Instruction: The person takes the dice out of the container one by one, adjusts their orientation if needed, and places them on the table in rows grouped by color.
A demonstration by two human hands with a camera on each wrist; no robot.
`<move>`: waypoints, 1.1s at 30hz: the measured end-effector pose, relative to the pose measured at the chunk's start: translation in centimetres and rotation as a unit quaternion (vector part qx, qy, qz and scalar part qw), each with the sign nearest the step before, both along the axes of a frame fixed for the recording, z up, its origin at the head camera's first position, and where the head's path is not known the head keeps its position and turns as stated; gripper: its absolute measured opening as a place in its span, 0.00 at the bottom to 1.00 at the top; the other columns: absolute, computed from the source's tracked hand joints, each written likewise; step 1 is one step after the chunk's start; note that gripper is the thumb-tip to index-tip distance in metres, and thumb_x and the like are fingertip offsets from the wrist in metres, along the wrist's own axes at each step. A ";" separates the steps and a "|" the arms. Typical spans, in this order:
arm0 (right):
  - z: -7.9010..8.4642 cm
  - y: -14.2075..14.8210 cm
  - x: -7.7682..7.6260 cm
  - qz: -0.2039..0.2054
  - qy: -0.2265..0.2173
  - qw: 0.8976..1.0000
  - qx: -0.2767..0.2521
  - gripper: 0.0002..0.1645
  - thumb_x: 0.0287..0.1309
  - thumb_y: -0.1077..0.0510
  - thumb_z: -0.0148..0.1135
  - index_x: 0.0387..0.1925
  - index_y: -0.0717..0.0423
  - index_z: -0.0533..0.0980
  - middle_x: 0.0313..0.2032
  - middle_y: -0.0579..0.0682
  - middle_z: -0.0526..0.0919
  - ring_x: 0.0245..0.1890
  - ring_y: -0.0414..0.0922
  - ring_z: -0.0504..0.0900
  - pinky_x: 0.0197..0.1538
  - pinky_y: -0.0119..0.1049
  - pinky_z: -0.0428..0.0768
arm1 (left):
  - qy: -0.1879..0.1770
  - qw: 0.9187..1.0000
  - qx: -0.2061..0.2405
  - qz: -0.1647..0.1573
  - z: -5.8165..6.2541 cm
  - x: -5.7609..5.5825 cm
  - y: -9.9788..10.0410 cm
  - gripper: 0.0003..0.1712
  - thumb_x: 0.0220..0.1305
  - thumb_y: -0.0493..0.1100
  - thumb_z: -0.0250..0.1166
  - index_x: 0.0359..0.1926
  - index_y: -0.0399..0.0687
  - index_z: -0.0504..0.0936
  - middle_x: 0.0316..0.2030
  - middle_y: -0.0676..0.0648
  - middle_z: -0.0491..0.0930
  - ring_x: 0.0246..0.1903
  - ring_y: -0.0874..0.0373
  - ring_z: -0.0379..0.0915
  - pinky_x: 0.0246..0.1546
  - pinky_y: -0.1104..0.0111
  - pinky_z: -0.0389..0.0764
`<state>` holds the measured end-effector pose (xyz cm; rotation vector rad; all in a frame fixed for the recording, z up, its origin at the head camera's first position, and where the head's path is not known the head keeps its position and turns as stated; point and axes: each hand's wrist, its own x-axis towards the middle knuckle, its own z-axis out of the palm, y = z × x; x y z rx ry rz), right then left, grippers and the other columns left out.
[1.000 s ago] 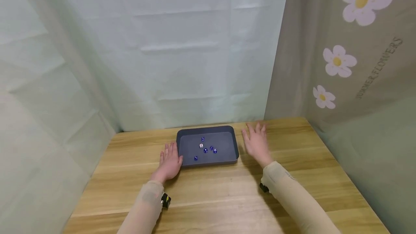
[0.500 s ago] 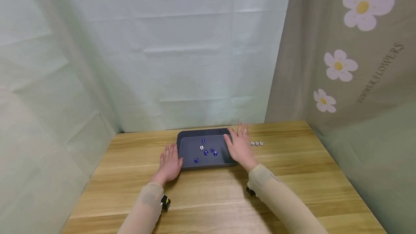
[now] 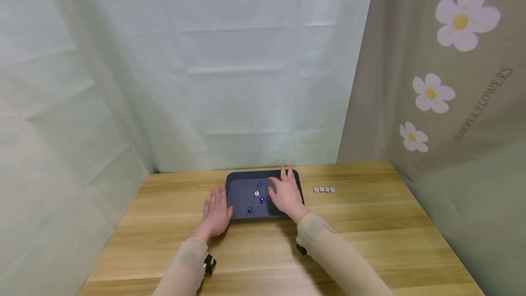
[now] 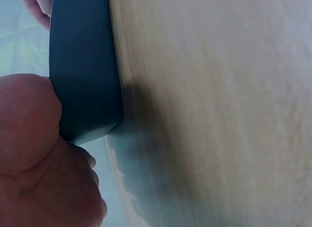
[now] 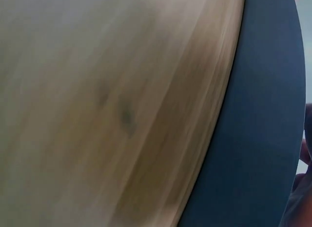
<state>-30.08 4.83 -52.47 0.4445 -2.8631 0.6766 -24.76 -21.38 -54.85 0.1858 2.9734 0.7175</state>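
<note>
Right hand (image 3: 286,195), bare, has shifted leftward from beside the shallow dark grey-blue rectangular tray (image 3: 240,195) to above its right part; left hand (image 3: 216,214) holds its place at the tray's left side.

Largest first: pale, creased fabric curtain (image 3: 246,81) behind; light-brown wood-grain table (image 3: 370,245) below. Tray sits flat near the table's far edge.

Both arms, in beige sleeves (image 3: 341,259), reach forward from the near side. Hands well apart. Left: fingers straight, pointing away, thumb side against the tray wall, no grasp. Right: palm down, two fingers stretched toward the far rim, index and thumb angled left and parted; contact with any die cannot be told.

Smallest: inside the tray, one white cube die (image 3: 256,194) near the middle and scattered blue cube dice (image 3: 262,200), four visible, one partly behind the right hand. Outside, right of the tray, a short row of four whitish cube dice (image 3: 322,190) on the table, earlier masked by the right hand.
</note>
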 end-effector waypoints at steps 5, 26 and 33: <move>-0.4 -1.5 0.2 0.021 -0.012 1.000 0.013 0.22 0.72 0.46 0.67 0.62 0.49 0.86 0.80 0.69 0.57 0.84 0.67 0.41 0.82 0.57 0.50 | -0.004 1.000 0.002 0.000 -0.2 0.3 0.0 0.44 0.83 0.46 0.48 0.82 0.23 0.39 0.83 0.25 0.39 0.82 0.29 0.24 0.77 0.33 0.32; -0.4 -3.3 -0.1 0.037 -0.039 0.996 0.070 0.21 0.70 0.44 0.67 0.59 0.45 0.87 0.80 0.67 0.60 0.84 0.65 0.42 0.82 0.53 0.52 | -0.026 1.000 0.005 0.003 0.3 -0.1 0.4 0.44 0.83 0.48 0.47 0.83 0.25 0.38 0.83 0.26 0.36 0.82 0.31 0.20 0.77 0.35 0.28; -0.4 -3.9 0.0 0.039 -0.028 0.996 0.080 0.18 0.68 0.47 0.68 0.56 0.44 0.89 0.79 0.67 0.62 0.83 0.66 0.46 0.81 0.54 0.55 | -0.026 1.000 0.005 0.004 -0.1 -0.2 0.1 0.44 0.84 0.47 0.47 0.83 0.25 0.37 0.83 0.27 0.36 0.82 0.31 0.20 0.77 0.34 0.28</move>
